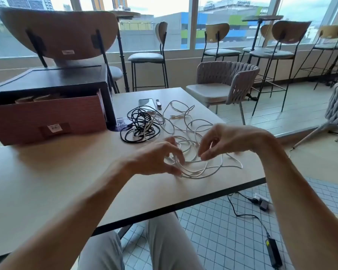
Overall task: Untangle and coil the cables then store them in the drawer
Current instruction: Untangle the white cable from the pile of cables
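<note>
The task is at an early stage: nothing is coiled and no cable is in the drawer (47,117), which stands pulled open from its dark cabinet (47,80) at the left end of the tabletop (66,172). It already holds some brownish things that are too hidden to name.

Both hands are working on the white cable (193,176), which sprawls in loose, crossing loops over the middle of the tabletop. The left hand (160,158) has its grip curled round a gather of white loops at the near edge of the tangle. The right hand (228,139) pinches a white strand just beside it, fingertips pointing down. The black cable (141,121) lies untouched in a knotted heap farther back, near the drawer's corner, with white strands running into it.

Left to do, as I judge it: free the white loops, separate white from black, coil each and put them in the drawer.

Count: two hands, one drawer, one black heap, and one white tangle. Whether that tangle is a single lead or two I cannot tell from this view. One phone (146,103) and one watch (158,104) lie behind the cables.
</note>
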A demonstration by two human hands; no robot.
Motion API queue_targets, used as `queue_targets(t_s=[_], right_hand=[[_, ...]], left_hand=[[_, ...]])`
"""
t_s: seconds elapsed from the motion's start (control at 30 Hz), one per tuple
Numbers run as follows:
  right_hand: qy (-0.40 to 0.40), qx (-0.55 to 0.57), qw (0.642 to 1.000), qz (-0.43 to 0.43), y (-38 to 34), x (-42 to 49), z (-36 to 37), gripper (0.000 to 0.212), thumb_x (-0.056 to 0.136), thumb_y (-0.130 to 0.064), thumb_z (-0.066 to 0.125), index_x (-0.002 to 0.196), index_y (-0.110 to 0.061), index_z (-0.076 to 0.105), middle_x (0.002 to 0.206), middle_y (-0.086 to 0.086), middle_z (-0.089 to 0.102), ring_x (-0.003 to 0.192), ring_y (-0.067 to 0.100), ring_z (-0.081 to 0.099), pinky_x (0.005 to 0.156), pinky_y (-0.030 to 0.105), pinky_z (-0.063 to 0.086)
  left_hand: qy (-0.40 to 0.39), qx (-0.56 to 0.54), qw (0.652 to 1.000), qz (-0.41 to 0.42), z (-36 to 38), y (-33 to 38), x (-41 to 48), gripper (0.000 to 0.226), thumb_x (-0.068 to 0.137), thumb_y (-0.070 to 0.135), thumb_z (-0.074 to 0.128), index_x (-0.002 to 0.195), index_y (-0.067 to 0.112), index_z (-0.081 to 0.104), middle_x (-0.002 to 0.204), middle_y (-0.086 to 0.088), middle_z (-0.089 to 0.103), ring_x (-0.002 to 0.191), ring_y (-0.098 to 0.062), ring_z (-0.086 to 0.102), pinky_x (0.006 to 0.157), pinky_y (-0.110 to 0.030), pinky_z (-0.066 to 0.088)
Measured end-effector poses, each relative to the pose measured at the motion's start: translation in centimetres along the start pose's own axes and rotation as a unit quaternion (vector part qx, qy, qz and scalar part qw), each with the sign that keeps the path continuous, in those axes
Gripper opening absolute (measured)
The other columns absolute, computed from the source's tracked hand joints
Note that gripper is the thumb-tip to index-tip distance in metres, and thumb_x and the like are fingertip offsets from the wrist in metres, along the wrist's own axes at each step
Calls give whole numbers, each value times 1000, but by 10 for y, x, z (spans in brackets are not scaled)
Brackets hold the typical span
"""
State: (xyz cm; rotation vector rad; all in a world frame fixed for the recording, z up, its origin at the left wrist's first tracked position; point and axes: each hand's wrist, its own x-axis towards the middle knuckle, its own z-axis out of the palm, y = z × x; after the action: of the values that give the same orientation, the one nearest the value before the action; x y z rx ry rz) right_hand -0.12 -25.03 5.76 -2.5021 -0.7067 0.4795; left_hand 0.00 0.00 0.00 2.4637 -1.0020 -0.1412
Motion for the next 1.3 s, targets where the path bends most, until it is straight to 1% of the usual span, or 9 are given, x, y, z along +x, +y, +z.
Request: queue_targets(t_s=[0.07, 0.27, 0.4, 0.57, 0.77, 0.87, 0.93, 1.1, 1.3], right_hand=[[-27, -38, 998, 41, 0, -9, 1, 14, 78, -36, 82, 91, -33, 78, 92, -16, 75, 80, -4, 65, 74, 22, 50], [-80, -74, 990, 94, 15, -14, 11, 14, 79, -33, 82, 92, -35, 78, 91, -23, 73, 69, -15, 60, 70, 16, 43], [-91, -94, 986, 99, 18, -9, 5, 7, 83, -28, 78, 88, -33, 76, 73, -27, 68, 63, -16, 56, 64, 14, 42], [77, 16, 997, -26, 13, 13, -13, 4, 93, -19, 66, 92, -20, 70, 86, -6, 67, 76, 1, 58, 72, 22, 48], [256, 160, 947, -110, -3, 60, -22, 5, 91, -9, 68, 94, -4, 68, 80, 6, 70, 71, 16, 59, 67, 33, 50], [266, 179, 939, -119, -4, 75, -21, 11, 90, -12, 70, 96, -2, 68, 84, 9, 72, 72, 19, 59, 68, 33, 51], [263, 194, 936, -133, -8, 85, -19, 12, 90, -10, 70, 97, 0, 69, 83, 10, 71, 66, 8, 58, 64, 26, 48], [259, 206, 931, -151, -14, 102, -16, 17, 88, -7, 71, 100, 4, 69, 83, 12, 71, 66, 0, 64, 61, 18, 48], [259, 215, 924, -183, -31, 114, -23, 7, 86, -13, 73, 93, -11, 76, 81, 3, 75, 76, 12, 66, 70, 24, 53]], left_hand=[[8, 40, 999, 2, 2, 6, 2, 16, 77, 40, 82, 90, 34, 76, 101, 9, 52, 96, -6, 52, 86, -28, 47], [133, 66, 988, -30, -10, -5, 1, 12, 79, 33, 82, 77, 29, 71, 87, 18, 50, 78, 4, 47, 62, -10, 35], [188, 90, 975, -73, -25, -36, -2, 18, 77, 33, 84, 74, 23, 69, 85, 15, 57, 76, -3, 54, 65, -23, 41], [233, 58, 965, -106, -40, -68, -6, 15, 75, 32, 86, 74, 23, 74, 84, 14, 59, 75, -3, 54, 67, -30, 47], [271, -59, 952, -129, -55, -84, -16, 16, 75, 29, 86, 86, 29, 74, 95, 9, 68, 80, -10, 60, 73, -27, 50], [194, -170, 958, -124, -60, -76, -24, 37, 78, 28, 84, 112, 32, 69, 109, 13, 70, 94, -6, 66, 80, -18, 52], [210, -196, 950, -118, -65, -74, -25, 42, 82, 28, 81, 122, 29, 66, 110, 11, 70, 98, -4, 67, 82, -17, 53], [330, -188, 918, -116, -77, -68, -14, 32, 90, 31, 72, 121, 27, 64, 107, 11, 71, 97, -4, 66, 81, -19, 52], [335, -174, 924, -60, -91, -51, 1, 18, 96, 25, 65, 112, 23, 74, 105, 12, 74, 99, 5, 67, 90, -14, 48]])
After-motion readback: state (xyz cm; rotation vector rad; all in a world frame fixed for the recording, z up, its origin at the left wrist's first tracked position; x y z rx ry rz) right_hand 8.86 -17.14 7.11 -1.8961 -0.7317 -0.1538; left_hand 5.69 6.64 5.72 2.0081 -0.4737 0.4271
